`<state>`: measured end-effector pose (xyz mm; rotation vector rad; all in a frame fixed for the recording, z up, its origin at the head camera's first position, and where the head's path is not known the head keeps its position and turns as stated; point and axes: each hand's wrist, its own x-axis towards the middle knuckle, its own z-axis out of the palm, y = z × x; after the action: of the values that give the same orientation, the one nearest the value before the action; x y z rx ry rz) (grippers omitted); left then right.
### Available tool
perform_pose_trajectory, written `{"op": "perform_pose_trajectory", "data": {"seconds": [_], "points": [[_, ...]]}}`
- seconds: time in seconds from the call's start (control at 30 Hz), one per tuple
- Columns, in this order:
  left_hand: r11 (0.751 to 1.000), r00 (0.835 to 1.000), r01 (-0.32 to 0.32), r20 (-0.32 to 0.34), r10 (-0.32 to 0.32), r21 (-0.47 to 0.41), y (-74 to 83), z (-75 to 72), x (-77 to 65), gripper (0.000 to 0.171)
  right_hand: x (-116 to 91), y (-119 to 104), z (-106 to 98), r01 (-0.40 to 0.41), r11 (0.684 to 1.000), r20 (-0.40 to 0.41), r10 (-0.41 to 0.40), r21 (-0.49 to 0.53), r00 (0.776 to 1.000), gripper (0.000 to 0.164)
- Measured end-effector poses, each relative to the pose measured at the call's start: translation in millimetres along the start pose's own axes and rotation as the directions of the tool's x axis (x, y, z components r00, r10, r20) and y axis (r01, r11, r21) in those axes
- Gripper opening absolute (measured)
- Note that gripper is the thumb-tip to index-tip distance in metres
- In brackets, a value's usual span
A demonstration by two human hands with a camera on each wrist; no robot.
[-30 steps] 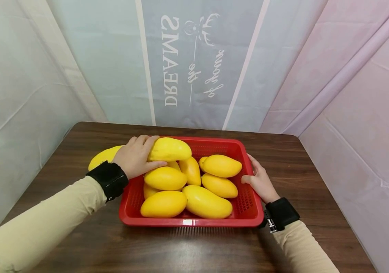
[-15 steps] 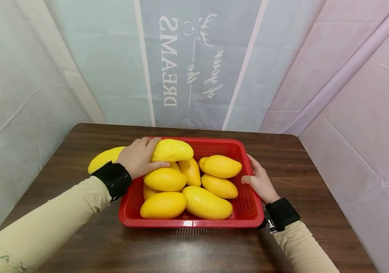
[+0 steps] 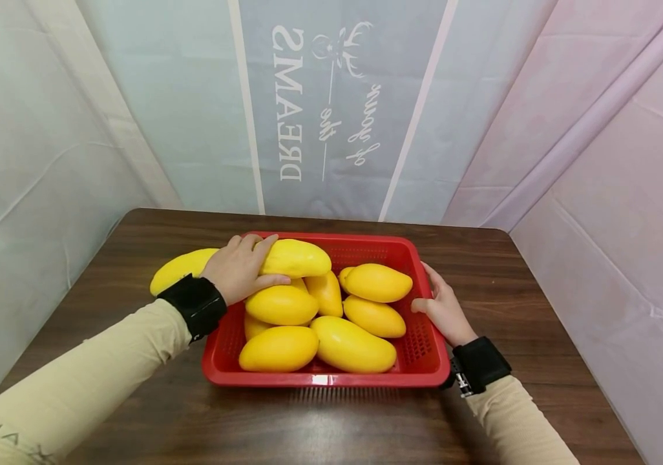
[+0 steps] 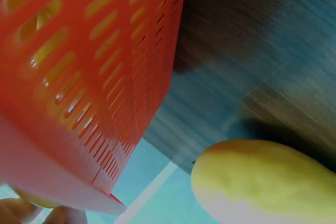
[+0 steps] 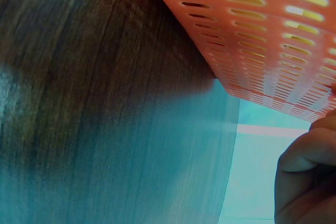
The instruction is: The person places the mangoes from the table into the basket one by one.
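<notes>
A red plastic basket (image 3: 326, 380) with slotted walls holds several yellow mangoes. My left hand (image 3: 240, 270) reaches over its left rim and grips a mango (image 3: 296, 258) at the back left, thumb on the near side. That mango lies over others in the basket. On the right, my right hand (image 3: 444, 310) grips the basket's right rim, thumb inside and fingers outside. Another mango (image 3: 183, 270) lies on the table left of the basket, partly behind the left wrist; the left wrist view shows this loose mango (image 4: 262, 182) beside the slotted wall.
The basket stands on a dark wood-grain table (image 3: 320, 433). Behind it hangs a pale cloth backdrop (image 3: 337, 116) with mirrored lettering. Light cloth walls (image 3: 628, 213) flank the table on both sides. Each wrist wears a black band (image 3: 483, 363).
My left hand and the mango it grips have shifted slightly right and toward me. The right hand and the basket have stayed in place.
</notes>
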<state>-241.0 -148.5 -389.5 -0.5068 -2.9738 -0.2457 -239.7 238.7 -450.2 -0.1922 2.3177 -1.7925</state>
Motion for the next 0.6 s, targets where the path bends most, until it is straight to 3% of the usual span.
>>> {"op": "perform_pose_trajectory", "data": {"seconds": [0.6], "points": [[0.995, 0.996, -0.080, -0.021, 0.082, 0.055, 0.7, 3.2, -6.4, 0.079, 0.1, -0.3, 0.5, 0.001, 1.000, 0.001, -0.001, 0.000, 1.000, 0.084]]}}
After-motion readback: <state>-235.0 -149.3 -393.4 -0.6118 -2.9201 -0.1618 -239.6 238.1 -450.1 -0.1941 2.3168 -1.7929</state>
